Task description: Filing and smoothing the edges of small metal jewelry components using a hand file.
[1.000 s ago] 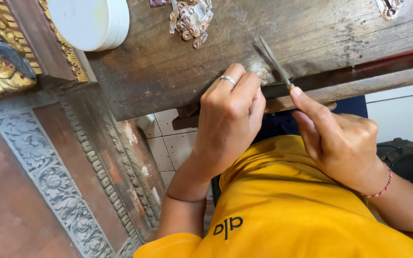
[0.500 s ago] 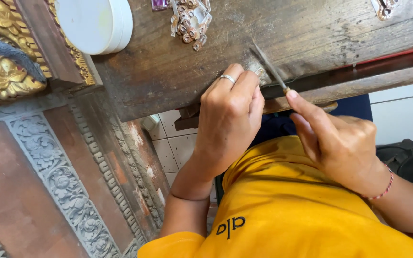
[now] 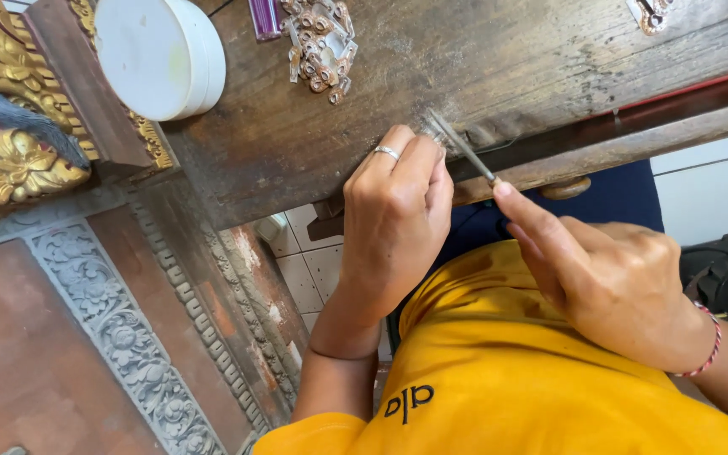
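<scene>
We see our left hand (image 3: 393, 223) at the near edge of the old wooden workbench (image 3: 499, 59). Its fingers are curled in tight and pressed against the bench edge, pinching something very small that we cannot make out. A silver ring (image 3: 387, 152) sits on one finger.

Our right hand (image 3: 608, 278) holds a thin metal file (image 3: 458, 145). The pointing finger lies straight along the file's handle end, and the other fingers are folded in around it. The file is tilted, and its tip touches the bench edge right beside the fingertips of our left hand. A red thread bracelet (image 3: 709, 345) goes round the right wrist.

Farther back on the bench lies a pile of small silver pieces (image 3: 320, 42). Near the bench's left corner sits a round white container (image 3: 157, 55). A purple thing (image 3: 263, 17) lies just beside the silver pile. To the left stands a gold carved wooden piece (image 3: 10, 160). We wear a yellow shirt (image 3: 516, 379).
</scene>
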